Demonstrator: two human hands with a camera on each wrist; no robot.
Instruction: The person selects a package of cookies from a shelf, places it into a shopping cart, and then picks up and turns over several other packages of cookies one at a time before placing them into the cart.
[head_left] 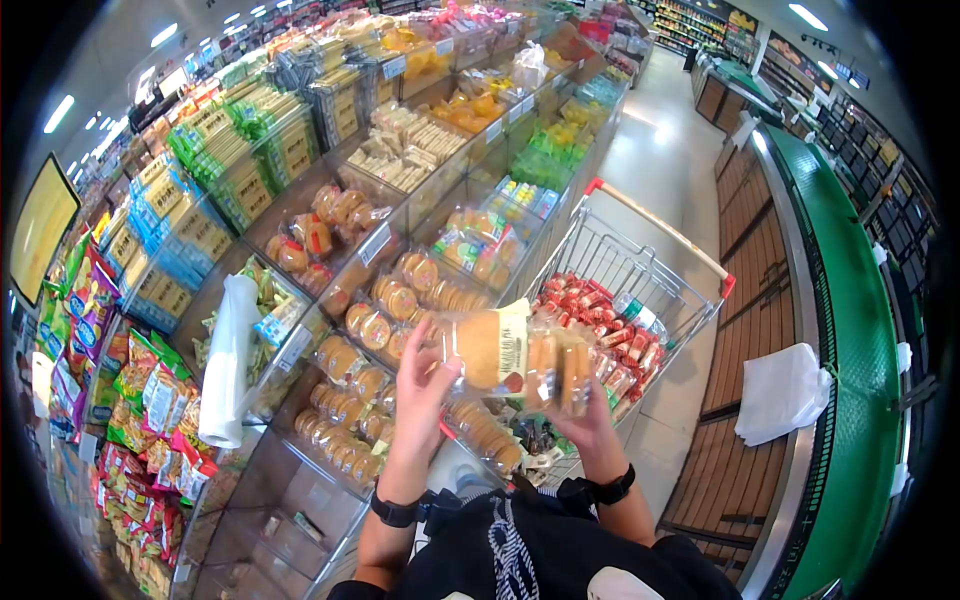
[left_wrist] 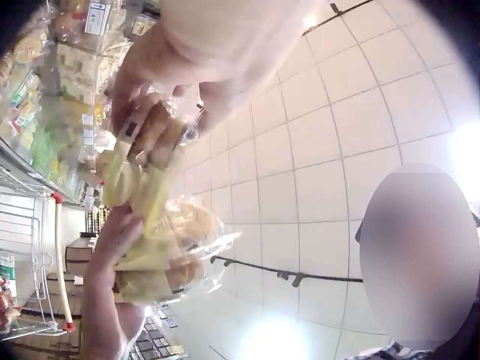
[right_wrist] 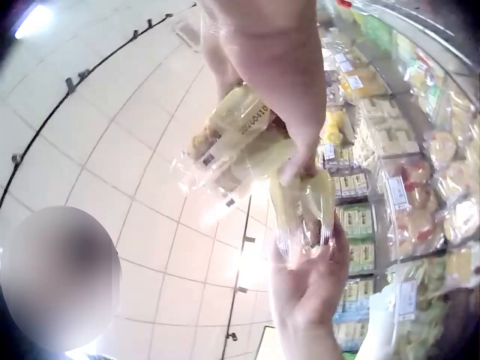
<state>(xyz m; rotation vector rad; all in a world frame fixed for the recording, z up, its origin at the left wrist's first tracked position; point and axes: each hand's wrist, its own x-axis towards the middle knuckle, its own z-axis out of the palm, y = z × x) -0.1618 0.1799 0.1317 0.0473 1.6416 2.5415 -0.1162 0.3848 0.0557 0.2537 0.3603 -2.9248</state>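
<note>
Two clear packs of baked goods, held up side by side over the gap between display bins and cart. The pack of flat round pastry [head_left: 478, 345], with a cream label, is nearer the bins; the pack of stacked round cakes [head_left: 560, 372] is nearer the cart, the two close together.

Left hand [head_left: 425, 375]: pinches the pastry pack at its side, thumb on the front, fingers behind. Right hand [head_left: 590, 415]: grips the cake pack from its outer side and below; exact spread of its fingers partly hidden.

Handling, my judgement: light pinch on film and edge, no squeeze on the soft middle; support the heavier stack from below; tilt labels toward the eyes, out of the ceiling glare; keep fingers off the print.

Further out: wire shopping cart [head_left: 665, 233] with red-wrapped packets [head_left: 575, 300]; more round packaged cookies [head_left: 338, 448] in the display bins [head_left: 268, 510]; upright roll of plastic bags [head_left: 228, 365] beside them.
</note>
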